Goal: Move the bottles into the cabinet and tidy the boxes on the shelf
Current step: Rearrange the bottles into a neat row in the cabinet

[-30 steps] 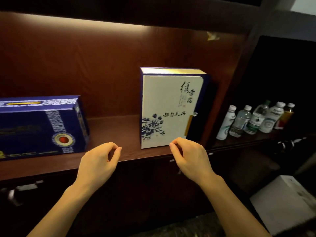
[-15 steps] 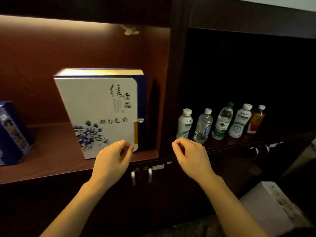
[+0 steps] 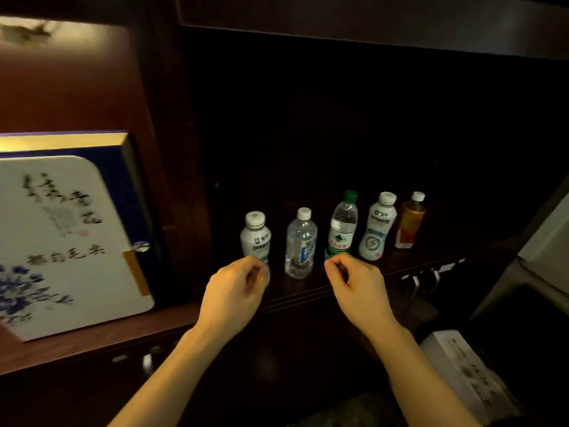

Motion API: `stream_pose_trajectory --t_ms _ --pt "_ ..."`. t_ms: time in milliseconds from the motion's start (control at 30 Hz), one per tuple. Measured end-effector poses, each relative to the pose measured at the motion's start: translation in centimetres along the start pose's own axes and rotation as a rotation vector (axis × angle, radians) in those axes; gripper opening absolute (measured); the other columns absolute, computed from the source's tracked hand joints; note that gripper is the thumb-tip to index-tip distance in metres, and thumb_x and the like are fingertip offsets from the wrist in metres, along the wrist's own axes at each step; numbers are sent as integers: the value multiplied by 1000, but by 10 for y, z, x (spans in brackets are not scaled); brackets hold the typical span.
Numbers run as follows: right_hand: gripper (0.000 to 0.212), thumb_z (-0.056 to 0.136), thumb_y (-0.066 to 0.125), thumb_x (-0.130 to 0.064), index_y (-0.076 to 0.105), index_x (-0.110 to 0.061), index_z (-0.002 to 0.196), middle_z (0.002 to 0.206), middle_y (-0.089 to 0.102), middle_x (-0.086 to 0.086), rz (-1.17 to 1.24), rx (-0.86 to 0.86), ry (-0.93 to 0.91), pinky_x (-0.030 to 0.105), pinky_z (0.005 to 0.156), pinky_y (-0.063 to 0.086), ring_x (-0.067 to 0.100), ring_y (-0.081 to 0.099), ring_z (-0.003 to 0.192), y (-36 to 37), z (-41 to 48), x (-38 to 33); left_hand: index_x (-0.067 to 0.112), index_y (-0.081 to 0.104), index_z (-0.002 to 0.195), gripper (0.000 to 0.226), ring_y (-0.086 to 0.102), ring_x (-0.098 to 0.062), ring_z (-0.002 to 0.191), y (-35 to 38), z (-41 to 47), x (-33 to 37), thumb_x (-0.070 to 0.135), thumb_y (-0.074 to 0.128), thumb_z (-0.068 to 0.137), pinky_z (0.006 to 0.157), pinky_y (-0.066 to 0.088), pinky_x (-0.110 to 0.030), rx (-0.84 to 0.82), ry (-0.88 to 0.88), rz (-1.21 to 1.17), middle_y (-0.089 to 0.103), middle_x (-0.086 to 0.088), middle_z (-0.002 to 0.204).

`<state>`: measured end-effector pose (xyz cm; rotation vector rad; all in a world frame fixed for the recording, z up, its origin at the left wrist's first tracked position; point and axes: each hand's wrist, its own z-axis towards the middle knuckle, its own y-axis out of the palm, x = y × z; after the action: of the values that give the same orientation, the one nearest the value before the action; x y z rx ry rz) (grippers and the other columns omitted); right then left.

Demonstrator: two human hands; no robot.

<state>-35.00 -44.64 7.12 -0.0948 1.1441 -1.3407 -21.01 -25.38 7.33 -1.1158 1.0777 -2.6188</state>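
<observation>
Several bottles stand in a row on a dark shelf: a white bottle (image 3: 256, 235), a clear water bottle (image 3: 301, 245), a green-capped water bottle (image 3: 341, 226), a taller white bottle (image 3: 377, 228) and an amber drink bottle (image 3: 411, 221). My left hand (image 3: 237, 291) hovers just in front of the first white bottle, fingers curled with nothing in them. Before the green-capped bottle, my right hand (image 3: 354, 280) is curled the same way and holds nothing. A white box with blue flowers (image 3: 67, 241) stands upright on the lit shelf at left.
A dark wooden divider (image 3: 172, 149) separates the lit compartment from the bottle shelf. Cabinet door handles (image 3: 426, 280) sit below the shelf edge at right, others (image 3: 147, 362) at lower left. A white carton (image 3: 468, 374) lies on the floor at lower right.
The view has swung right from the box shelf to the bottles. Both hands have moved right with it, from in front of the white box to in front of the bottle row.
</observation>
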Motion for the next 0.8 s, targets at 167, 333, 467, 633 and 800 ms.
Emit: stream_pose_trajectory --t_ms 167,333,467,633,800 --pt "19 99 60 -32 65 -23 83 50 50 -3 4 24 65 20 45 35 16 55 52 -22 37 69 28 65 89 10 58 -7 59 78 54 32 33 58 94 52 44 -25 -51 39 -47 59 12 64" --pt "16 98 61 -27 66 -24 83 51 54 -2 -4 64 122 24 43 38 17 56 52 -49 71 132 30 63 89 8 61 -6 60 147 97 58 31 58 95 49 41 -17 -140 11 -157 61 12 62" --pt "15 98 62 -24 67 -20 84 52 56 0 16 62 181 27 43 39 19 54 47 -62 86 179 28 65 96 5 64 -1 74 199 116 75 29 61 94 64 51 -20 -212 -75 -240 67 14 78" --pt "18 98 60 -26 66 -19 83 55 56 0 5 45 231 39 47 44 17 53 46 -70 103 235 29 61 113 22 62 4 83 258 126 87 32 63 92 71 52 -16 -291 -152 -242 64 18 91" --pt "8 97 63 -26 67 -25 90 72 64 -6 13 28 290 35 56 51 9 62 63 -71 121 289 19 42 142 61 55 -12 120 301 132 90 40 66 89 98 48 -28 -278 -234 -170 52 5 131"
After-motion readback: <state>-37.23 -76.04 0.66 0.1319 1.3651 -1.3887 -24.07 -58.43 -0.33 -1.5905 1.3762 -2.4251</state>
